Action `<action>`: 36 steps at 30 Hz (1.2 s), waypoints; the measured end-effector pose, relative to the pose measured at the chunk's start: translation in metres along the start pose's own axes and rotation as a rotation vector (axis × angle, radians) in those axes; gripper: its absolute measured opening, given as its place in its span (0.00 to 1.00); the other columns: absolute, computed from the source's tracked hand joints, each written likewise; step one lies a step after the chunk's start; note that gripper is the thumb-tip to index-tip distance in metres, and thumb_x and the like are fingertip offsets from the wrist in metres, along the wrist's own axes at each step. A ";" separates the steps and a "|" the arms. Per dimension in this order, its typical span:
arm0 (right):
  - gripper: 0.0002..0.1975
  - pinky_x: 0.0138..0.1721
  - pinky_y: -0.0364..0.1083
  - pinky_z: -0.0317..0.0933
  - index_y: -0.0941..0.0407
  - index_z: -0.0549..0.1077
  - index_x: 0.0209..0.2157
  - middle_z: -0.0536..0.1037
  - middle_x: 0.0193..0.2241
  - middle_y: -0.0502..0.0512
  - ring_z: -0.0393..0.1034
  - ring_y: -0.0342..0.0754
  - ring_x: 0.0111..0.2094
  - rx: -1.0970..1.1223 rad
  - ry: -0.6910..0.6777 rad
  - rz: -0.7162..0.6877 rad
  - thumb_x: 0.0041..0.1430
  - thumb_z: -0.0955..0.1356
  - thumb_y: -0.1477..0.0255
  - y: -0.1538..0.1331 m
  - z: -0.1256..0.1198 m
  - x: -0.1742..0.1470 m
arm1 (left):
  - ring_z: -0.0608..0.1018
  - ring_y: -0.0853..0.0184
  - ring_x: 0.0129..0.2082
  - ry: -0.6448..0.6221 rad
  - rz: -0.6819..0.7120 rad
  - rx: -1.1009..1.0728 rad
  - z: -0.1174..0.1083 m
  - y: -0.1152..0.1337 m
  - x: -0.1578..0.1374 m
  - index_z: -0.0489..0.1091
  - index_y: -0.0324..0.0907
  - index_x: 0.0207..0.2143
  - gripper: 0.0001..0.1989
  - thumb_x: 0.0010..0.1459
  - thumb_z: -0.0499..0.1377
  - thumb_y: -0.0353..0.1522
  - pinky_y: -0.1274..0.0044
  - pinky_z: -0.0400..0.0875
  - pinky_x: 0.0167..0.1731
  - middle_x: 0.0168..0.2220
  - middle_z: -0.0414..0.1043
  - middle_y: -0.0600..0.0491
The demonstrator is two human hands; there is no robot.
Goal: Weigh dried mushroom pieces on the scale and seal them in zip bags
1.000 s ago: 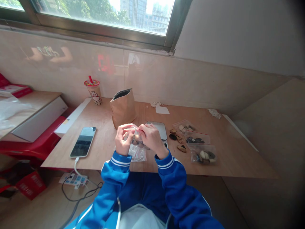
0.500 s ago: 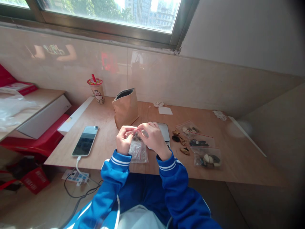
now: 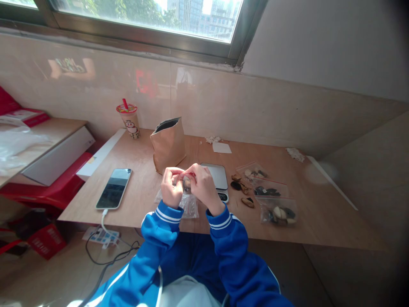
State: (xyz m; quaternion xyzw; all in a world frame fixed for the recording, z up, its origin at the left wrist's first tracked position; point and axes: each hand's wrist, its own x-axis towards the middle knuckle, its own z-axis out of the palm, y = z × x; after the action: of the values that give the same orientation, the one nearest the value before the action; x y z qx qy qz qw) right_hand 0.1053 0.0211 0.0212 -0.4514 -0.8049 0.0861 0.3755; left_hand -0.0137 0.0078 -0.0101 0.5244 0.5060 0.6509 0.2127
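Just left of the partly covered scale (image 3: 217,175), pinching the top of a small clear bag (image 3: 187,187) with left hand (image 3: 171,186) and right hand (image 3: 202,183). Hanging between both, half hidden by them, with brownish contents (image 3: 186,182) hard to identify. Farther left of the scale, paper bag (image 3: 168,144) and phone (image 3: 114,189); right, filled zip bags (image 3: 278,213).

Clear bag (image 3: 187,184): partly hidden behind left hand (image 3: 171,187) and right hand (image 3: 202,184); contents too small to identify. Scale (image 3: 219,175): left side covered by right hand; digits illegible. Brown pouch (image 3: 169,145): interior hidden. Window (image 3: 147,19): cut off by top edge.
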 end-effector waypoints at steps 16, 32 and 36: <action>0.10 0.39 0.47 0.53 0.54 0.69 0.25 0.75 0.26 0.48 0.67 0.48 0.34 -0.004 0.003 0.052 0.58 0.66 0.81 0.013 -0.005 0.002 | 0.79 0.64 0.37 -0.203 -0.075 -0.173 -0.009 -0.023 0.003 0.72 0.40 0.36 0.11 0.58 0.60 0.39 0.73 0.74 0.40 0.36 0.76 0.48; 0.10 0.45 0.49 0.53 0.53 0.74 0.40 0.80 0.36 0.52 0.70 0.50 0.39 -0.139 -0.036 -0.066 0.68 0.62 0.66 0.018 -0.010 -0.006 | 0.81 0.63 0.36 -0.168 -0.091 -0.088 -0.011 -0.028 0.006 0.73 0.41 0.32 0.10 0.55 0.63 0.39 0.72 0.76 0.39 0.34 0.78 0.49; 0.08 0.46 0.49 0.53 0.52 0.74 0.41 0.80 0.35 0.51 0.70 0.49 0.38 -0.116 -0.008 -0.069 0.67 0.63 0.67 0.018 -0.009 -0.005 | 0.80 0.65 0.33 -0.167 0.011 0.013 -0.016 -0.024 0.009 0.73 0.42 0.32 0.09 0.56 0.62 0.38 0.74 0.76 0.36 0.32 0.78 0.51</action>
State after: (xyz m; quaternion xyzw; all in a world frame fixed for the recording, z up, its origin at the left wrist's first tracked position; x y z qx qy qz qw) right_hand 0.1250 0.0260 0.0165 -0.4441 -0.8251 0.0282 0.3482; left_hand -0.0370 0.0176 -0.0258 0.5810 0.4879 0.6028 0.2472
